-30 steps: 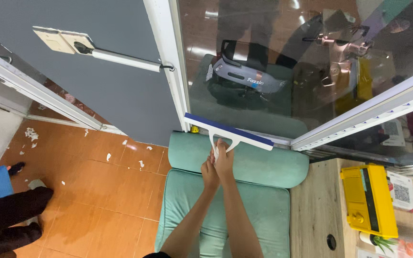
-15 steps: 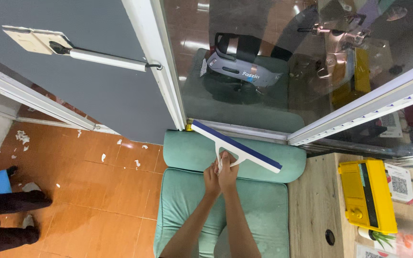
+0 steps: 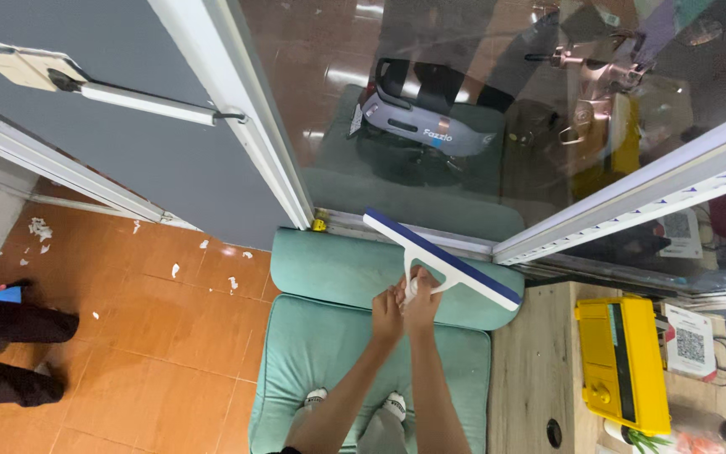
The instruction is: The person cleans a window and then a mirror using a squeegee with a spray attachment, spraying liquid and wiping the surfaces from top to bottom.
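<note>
Both my hands grip the white handle of a window squeegee (image 3: pixel 445 257) with a blue rubber blade. My left hand (image 3: pixel 386 314) and my right hand (image 3: pixel 421 304) are clasped together on the handle. The blade is tilted, its left end higher, and lies against the bottom of a large glass window (image 3: pixel 464 109) by the white frame (image 3: pixel 413 233). I stand on a teal cushioned sofa (image 3: pixel 329 353); my feet in white socks (image 3: pixel 355 402) show below my arms.
A white door closer arm (image 3: pixel 128 97) is fixed on the grey door at left. Another person's dark-clad legs (image 3: pixel 10 345) rest on the orange tiled floor, which has white scraps. A yellow box (image 3: pixel 623 361) lies on a wooden table at right.
The squeegee has slid down the glass and tilted, its right end dropping lower. My hands have moved down with it, towards the sofa back.
</note>
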